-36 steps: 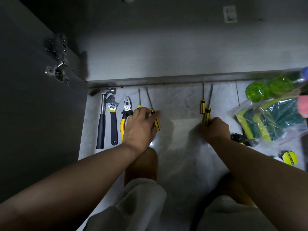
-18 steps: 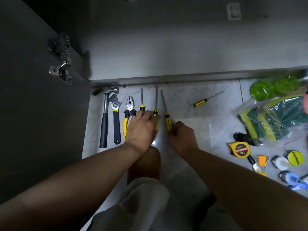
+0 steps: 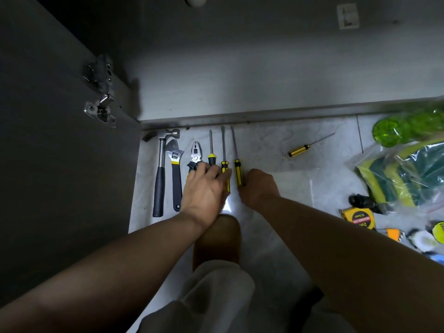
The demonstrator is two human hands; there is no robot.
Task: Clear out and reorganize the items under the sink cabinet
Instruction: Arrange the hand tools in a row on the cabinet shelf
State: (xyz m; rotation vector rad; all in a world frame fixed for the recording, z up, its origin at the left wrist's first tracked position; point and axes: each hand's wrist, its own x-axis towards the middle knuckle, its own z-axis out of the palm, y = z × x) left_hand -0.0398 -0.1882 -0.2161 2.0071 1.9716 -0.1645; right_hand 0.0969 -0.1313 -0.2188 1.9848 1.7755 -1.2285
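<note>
Tools lie in a row on the marble floor before the cabinet: a hammer (image 3: 160,174), an adjustable wrench (image 3: 175,169), pliers (image 3: 195,156), then three yellow-and-black screwdrivers. My left hand (image 3: 206,188) lies flat over the handles of the first screwdriver (image 3: 211,150) and the second screwdriver (image 3: 224,155), fingers straight. My right hand (image 3: 258,186) is curled round the lower handle of the third screwdriver (image 3: 237,169), which lies parallel to the others. A small fourth screwdriver (image 3: 300,150) lies apart to the right, slanted.
The open cabinet door (image 3: 60,164) with its hinge (image 3: 101,102) stands at left. The cabinet base edge (image 3: 264,115) runs behind the tools. At right lie a bag of sponges (image 3: 403,174), green scrubbers (image 3: 394,132), a yellow tape measure (image 3: 359,217) and small items.
My right hand carried one screwdriver from the right over to the row and set it parallel beside the others. My left hand stayed on the row's handles.
</note>
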